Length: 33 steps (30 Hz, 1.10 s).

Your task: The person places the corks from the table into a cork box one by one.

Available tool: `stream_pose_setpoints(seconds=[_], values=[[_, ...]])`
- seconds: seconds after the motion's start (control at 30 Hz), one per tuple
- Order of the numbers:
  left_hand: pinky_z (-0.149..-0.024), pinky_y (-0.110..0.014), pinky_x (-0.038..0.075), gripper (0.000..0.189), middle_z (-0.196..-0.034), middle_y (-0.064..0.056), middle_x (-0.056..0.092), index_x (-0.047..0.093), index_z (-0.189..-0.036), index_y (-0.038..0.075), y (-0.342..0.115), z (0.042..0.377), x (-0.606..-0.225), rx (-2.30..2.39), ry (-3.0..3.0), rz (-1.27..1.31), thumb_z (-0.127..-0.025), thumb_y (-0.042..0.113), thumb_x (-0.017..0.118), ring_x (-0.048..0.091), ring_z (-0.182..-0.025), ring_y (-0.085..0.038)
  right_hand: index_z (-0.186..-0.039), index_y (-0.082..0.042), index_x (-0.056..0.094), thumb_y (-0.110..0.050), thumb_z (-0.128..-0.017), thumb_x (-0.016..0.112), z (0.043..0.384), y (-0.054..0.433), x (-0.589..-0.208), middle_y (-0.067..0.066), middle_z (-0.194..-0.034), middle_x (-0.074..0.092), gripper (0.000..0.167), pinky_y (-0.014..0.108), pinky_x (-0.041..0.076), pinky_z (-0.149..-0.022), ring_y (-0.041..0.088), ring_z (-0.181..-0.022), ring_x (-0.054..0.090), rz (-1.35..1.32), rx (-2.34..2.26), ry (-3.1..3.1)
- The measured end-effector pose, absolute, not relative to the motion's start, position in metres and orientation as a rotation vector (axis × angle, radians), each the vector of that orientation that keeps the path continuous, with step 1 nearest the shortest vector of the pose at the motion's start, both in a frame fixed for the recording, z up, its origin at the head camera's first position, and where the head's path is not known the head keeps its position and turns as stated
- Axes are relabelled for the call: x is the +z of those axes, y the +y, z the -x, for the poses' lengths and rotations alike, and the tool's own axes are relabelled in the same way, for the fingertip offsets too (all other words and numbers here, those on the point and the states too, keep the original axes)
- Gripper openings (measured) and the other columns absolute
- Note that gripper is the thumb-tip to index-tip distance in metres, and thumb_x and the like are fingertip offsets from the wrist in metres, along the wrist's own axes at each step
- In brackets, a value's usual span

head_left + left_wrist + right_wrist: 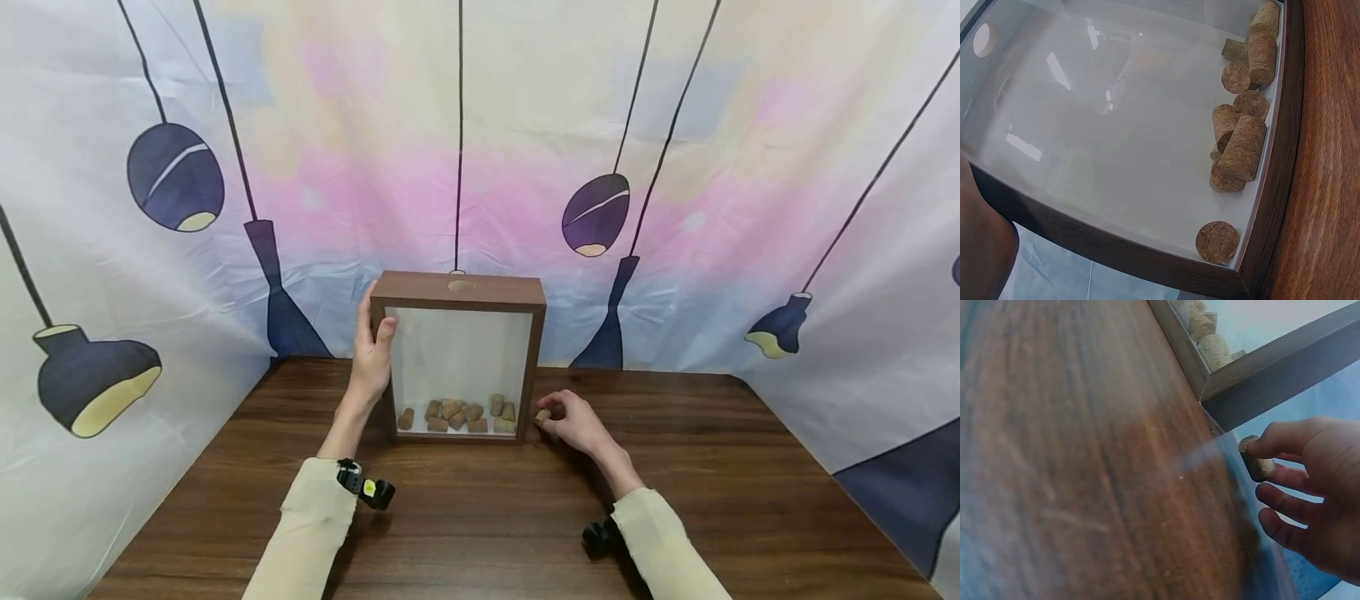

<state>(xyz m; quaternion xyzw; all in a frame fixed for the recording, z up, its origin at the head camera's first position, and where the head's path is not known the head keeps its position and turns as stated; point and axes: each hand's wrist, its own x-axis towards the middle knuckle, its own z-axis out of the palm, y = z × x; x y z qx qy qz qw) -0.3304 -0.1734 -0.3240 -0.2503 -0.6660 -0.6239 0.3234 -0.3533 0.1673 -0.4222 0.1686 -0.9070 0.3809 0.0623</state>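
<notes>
A brown wooden shadow box (459, 292) with a clear front stands upright on the table, a round hole in its top. Several cork stoppers (1245, 147) lie along its bottom inside. My left hand (371, 360) grips the box's left side, thumb on the front edge; in the left wrist view only part of that hand shows at the left edge. Beside the box's lower right corner, my right hand (574, 423) pinches a single cork stopper (1256, 457) between thumb and fingers. That cork is close to the tabletop; whether it touches is unclear.
The dark wood table (465, 517) runs back to a hanging cloth (390, 150) printed with lamps, just behind the box. Cameras are strapped to the left wrist (367, 487) and the right wrist.
</notes>
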Motion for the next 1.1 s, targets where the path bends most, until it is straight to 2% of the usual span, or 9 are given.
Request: stream_pose_setpoints(seconds=[0.47,0.5,0.57,0.7,0.8,0.87,0.97,1.03,1.1], values=[[-0.114,-0.050,0.019,0.076,-0.167,-0.011,0.006,0.014,-0.160,0.008,-0.173,0.332,-0.326,-1.648,-1.738,0.666,-0.103,0.047,0.048,0.017,-0.146,-0.024,-0.119,-0.004,0.067,-0.006,-0.090,0.070,0.350,0.174,-0.402,0.010,-0.110,0.063,0.030,0.034,0.050,-0.078,0.019,-0.091,0.062,-0.530,1.156,-2.640],[-0.113,-0.048,0.021,0.076,-0.167,-0.011,0.005,0.014,-0.160,0.009,-0.174,0.332,-0.326,-1.648,-1.745,0.663,-0.103,0.047,0.048,0.024,-0.142,-0.024,-0.119,-0.004,0.068,-0.006,-0.089,0.070,0.350,0.174,-0.400,0.010,-0.109,0.063,0.030,0.034,0.050,-0.078,0.019,-0.089,0.062,-0.532,1.156,-2.621],[-0.110,-0.045,0.025,0.075,-0.167,-0.010,0.005,0.014,-0.160,0.012,-0.174,0.332,-0.326,-1.650,-1.755,0.651,-0.103,0.047,0.047,0.044,-0.121,-0.019,-0.119,-0.004,0.068,-0.006,-0.089,0.071,0.348,0.174,-0.392,0.011,-0.107,0.063,0.030,0.033,0.050,-0.077,0.018,-0.088,0.062,-0.538,1.159,-2.573],[-0.109,-0.043,0.025,0.073,-0.168,-0.008,0.004,0.014,-0.160,0.013,-0.174,0.333,-0.325,-1.647,-1.759,0.655,-0.103,0.046,0.046,0.043,-0.122,-0.015,-0.117,-0.005,0.068,-0.007,-0.087,0.075,0.343,0.172,-0.374,0.011,-0.108,0.065,0.031,0.027,0.050,-0.074,0.016,-0.084,0.062,-0.550,1.161,-2.437],[-0.112,-0.048,0.021,0.074,-0.167,-0.010,0.005,0.014,-0.160,0.011,-0.173,0.334,-0.326,-1.649,-1.743,0.673,-0.103,0.046,0.047,0.018,-0.145,-0.023,-0.118,-0.005,0.068,-0.007,-0.088,0.075,0.338,0.172,-0.362,0.012,-0.108,0.065,0.031,0.022,0.049,-0.073,0.014,-0.082,0.061,-0.572,1.160,-2.349],[-0.111,-0.049,0.022,0.074,-0.167,-0.011,0.004,0.014,-0.160,0.010,-0.173,0.334,-0.326,-1.644,-1.745,0.676,-0.103,0.045,0.047,0.018,-0.145,-0.027,-0.118,-0.006,0.068,-0.009,-0.088,0.075,0.334,0.171,-0.353,0.011,-0.107,0.064,0.031,0.021,0.049,-0.072,0.013,-0.081,0.060,-0.574,1.174,-2.306],[-0.110,-0.047,0.023,0.071,-0.167,-0.011,0.004,0.015,-0.160,0.010,-0.173,0.333,-0.326,-1.635,-1.754,0.668,-0.105,0.041,0.046,0.018,-0.146,-0.025,-0.118,-0.009,0.068,-0.011,-0.089,0.075,0.328,0.169,-0.340,0.010,-0.106,0.064,0.030,0.020,0.049,-0.071,0.011,-0.080,0.059,-0.569,1.191,-2.257],[-0.106,-0.044,0.028,0.069,-0.167,-0.011,0.004,0.014,-0.160,0.009,-0.173,0.332,-0.325,-1.633,-1.759,0.665,-0.105,0.038,0.046,0.032,-0.135,-0.023,-0.118,-0.009,0.069,-0.012,-0.089,0.076,0.325,0.167,-0.330,0.010,-0.106,0.064,0.030,0.019,0.048,-0.070,0.012,-0.080,0.059,-0.568,1.197,-2.225],[-0.099,-0.038,0.031,0.069,-0.167,-0.010,0.003,0.014,-0.160,0.009,-0.174,0.331,-0.324,-1.633,-1.760,0.661,-0.106,0.037,0.045,0.044,-0.110,-0.017,-0.118,-0.008,0.069,-0.011,-0.089,0.076,0.322,0.165,-0.319,0.011,-0.106,0.064,0.030,0.018,0.047,-0.069,0.013,-0.081,0.058,-0.577,1.187,-2.193]])
